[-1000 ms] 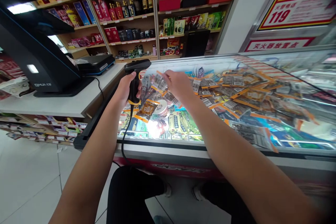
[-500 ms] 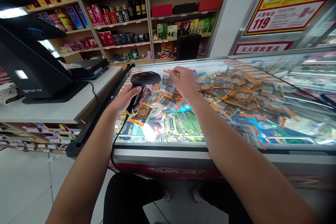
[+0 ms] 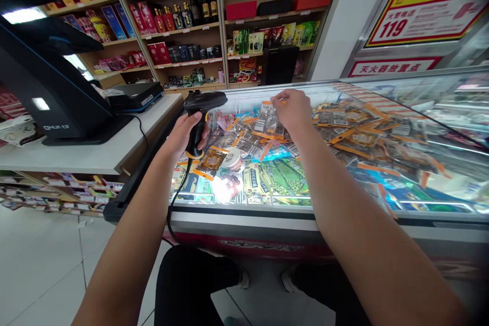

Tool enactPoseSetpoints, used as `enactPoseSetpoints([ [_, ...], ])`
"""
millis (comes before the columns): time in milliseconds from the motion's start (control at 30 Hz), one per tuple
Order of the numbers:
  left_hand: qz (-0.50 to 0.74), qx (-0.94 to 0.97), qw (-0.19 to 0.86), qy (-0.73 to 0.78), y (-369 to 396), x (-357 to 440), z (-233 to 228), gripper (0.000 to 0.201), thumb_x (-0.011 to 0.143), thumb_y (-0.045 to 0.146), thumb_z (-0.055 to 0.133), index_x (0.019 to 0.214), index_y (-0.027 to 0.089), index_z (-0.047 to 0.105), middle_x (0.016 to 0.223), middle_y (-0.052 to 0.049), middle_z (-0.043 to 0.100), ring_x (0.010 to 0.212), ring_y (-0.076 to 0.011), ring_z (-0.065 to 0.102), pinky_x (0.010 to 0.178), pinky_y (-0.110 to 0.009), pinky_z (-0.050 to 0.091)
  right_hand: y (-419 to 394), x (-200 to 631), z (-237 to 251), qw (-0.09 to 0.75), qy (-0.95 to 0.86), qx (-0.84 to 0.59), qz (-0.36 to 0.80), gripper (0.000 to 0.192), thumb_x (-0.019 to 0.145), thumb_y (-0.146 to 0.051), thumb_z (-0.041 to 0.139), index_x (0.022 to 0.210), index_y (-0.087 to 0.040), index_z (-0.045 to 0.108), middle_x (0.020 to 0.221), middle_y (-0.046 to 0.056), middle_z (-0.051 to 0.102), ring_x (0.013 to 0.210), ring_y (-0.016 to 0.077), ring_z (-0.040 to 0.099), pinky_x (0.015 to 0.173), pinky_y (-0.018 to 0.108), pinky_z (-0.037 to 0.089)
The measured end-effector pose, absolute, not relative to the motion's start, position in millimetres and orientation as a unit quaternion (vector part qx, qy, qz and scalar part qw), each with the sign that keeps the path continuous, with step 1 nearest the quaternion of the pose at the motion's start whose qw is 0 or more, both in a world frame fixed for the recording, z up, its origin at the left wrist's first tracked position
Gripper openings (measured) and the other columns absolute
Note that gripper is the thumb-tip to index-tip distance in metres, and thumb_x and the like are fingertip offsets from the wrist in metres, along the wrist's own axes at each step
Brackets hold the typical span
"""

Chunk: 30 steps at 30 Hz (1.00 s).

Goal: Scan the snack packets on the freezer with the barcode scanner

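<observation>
My left hand (image 3: 187, 135) is wrapped round the handle of a black barcode scanner (image 3: 204, 102), its head pointing right and its cable hanging down past the freezer's front edge. With fingers pinched, my right hand (image 3: 294, 109) grips the top edge of a snack packet (image 3: 268, 121) that has orange edges and a printed label side. Many similar orange-edged packets (image 3: 355, 127) are heaped on the glass top of the chest freezer (image 3: 244, 216). One packet (image 3: 212, 161) lies front side up just below the scanner. Under the glass, tubs and green bags show.
On the left, a white counter (image 3: 95, 158) carries a black checkout terminal (image 3: 84, 112) and a flat black device (image 3: 133, 96). Shelves (image 3: 179, 30) of boxes and bottles stand behind. A fire notice (image 3: 416, 20) hangs at the right.
My right hand has moved right with the pinched packet, away from the scanner. The scanner has tilted and risen slightly in my left hand. The view has shifted a little.
</observation>
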<state>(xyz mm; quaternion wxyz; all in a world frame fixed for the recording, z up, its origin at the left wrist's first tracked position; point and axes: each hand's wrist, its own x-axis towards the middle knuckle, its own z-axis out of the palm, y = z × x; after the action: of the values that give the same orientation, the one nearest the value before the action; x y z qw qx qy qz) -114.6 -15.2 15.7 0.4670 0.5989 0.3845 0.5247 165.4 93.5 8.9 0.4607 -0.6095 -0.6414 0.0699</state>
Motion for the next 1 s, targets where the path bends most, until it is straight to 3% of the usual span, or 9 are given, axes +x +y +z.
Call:
enactPoseSetpoints([
  [100,0.581,0.553,0.443,0.400,-10.8,-117.1,16.1,0.047,0.082,0.063,0.070,0.086,0.020,0.053,0.058,0.004,0.056,0.037,-0.0089,0.049,0.041,-0.023,0.037,82.3,158.5,16.3,0.446,-0.653,-0.612,0.018,0.017,0.093,-0.032,0.072,0.104,-0.020,0.077,0.120,0.017,0.073,0.125,0.0456,0.056,0.103,0.070,0.036],
  [167,0.606,0.530,0.437,0.401,-8.8,-119.0,16.0,0.045,0.083,0.062,0.070,0.084,0.019,0.054,0.057,0.004,0.056,0.036,-0.0090,0.049,0.039,-0.023,0.037,63.1,138.9,18.7,0.424,-0.732,-0.531,0.050,0.023,0.092,-0.030,0.072,0.112,-0.018,0.076,0.118,0.015,0.075,0.115,0.0377,0.064,0.101,0.061,0.044],
  [200,0.613,0.523,0.438,0.399,-8.2,-119.9,16.0,0.045,0.084,0.062,0.069,0.083,0.019,0.054,0.057,0.004,0.055,0.036,-0.0092,0.049,0.039,-0.023,0.037,51.1,126.4,18.1,0.384,-0.798,-0.448,0.123,0.026,0.093,-0.030,0.070,0.116,-0.018,0.075,0.112,0.013,0.076,0.103,0.0307,0.069,0.096,0.052,0.050],
  [267,0.622,0.515,0.440,0.393,-7.5,-121.5,15.8,0.046,0.085,0.062,0.068,0.080,0.019,0.053,0.055,0.003,0.054,0.035,-0.0092,0.049,0.038,-0.023,0.036,26.2,100.9,12.8,0.216,-0.905,-0.278,0.237,0.035,0.090,-0.036,0.074,0.123,-0.023,0.074,0.126,0.010,0.074,0.113,0.0272,0.068,0.099,0.044,0.052],
  [433,0.634,0.507,0.442,0.382,-5.0,-123.6,14.9,0.046,0.086,0.062,0.068,0.080,0.019,0.054,0.057,0.003,0.054,0.036,-0.0079,0.048,0.037,-0.022,0.037,-9.3,63.3,-8.7,0.060,-0.949,-0.248,0.188,0.068,0.080,-0.049,0.082,0.140,-0.022,0.066,0.149,0.016,0.060,0.136,0.0401,0.054,0.105,0.049,0.050],
  [567,0.631,0.514,0.442,0.378,-3.1,-123.6,13.9,0.045,0.087,0.063,0.066,0.083,0.019,0.055,0.057,0.004,0.054,0.036,-0.0081,0.047,0.038,-0.023,0.038,-1.0,65.3,-9.6,0.092,-0.943,-0.266,0.180,0.040,0.088,-0.037,0.073,0.126,-0.024,0.072,0.131,0.012,0.072,0.114,0.0332,0.068,0.091,0.042,0.053],
  [700,0.633,0.526,0.449,0.348,-7.0,-122.4,16.5,0.045,0.088,0.063,0.065,0.087,0.019,0.056,0.058,0.004,0.054,0.036,-0.0081,0.047,0.038,-0.023,0.035,24.3,80.5,-1.5,0.217,-0.892,-0.362,0.164,0.028,0.101,-0.035,0.053,0.114,-0.021,0.073,0.096,0.012,0.076,0.085,0.0297,0.072,0.076,0.040,0.051],
  [833,0.594,0.560,0.476,0.326,-12.5,-120.5,19.2,0.046,0.085,0.064,0.067,0.092,0.019,0.057,0.058,0.005,0.054,0.035,-0.0079,0.047,0.039,-0.022,0.034,48.5,100.7,2.2,0.335,-0.801,-0.432,0.245,0.033,0.107,-0.041,0.043,0.095,-0.020,0.066,0.069,0.007,0.065,0.067,0.0275,0.071,0.066,0.037,0.050],
  [1000,0.500,0.612,0.502,0.352,-13.3,-118.4,12.6,0.046,0.085,0.062,0.069,0.091,0.019,0.054,0.059,0.004,0.056,0.035,-0.0099,0.048,0.039,-0.024,0.033,56.9,118.9,8.4,0.376,-0.736,-0.464,0.319,0.036,0.106,-0.037,0.043,0.072,-0.026,0.041,0.055,-0.001,0.041,0.060,0.0239,0.068,0.055,0.030,0.046],
])
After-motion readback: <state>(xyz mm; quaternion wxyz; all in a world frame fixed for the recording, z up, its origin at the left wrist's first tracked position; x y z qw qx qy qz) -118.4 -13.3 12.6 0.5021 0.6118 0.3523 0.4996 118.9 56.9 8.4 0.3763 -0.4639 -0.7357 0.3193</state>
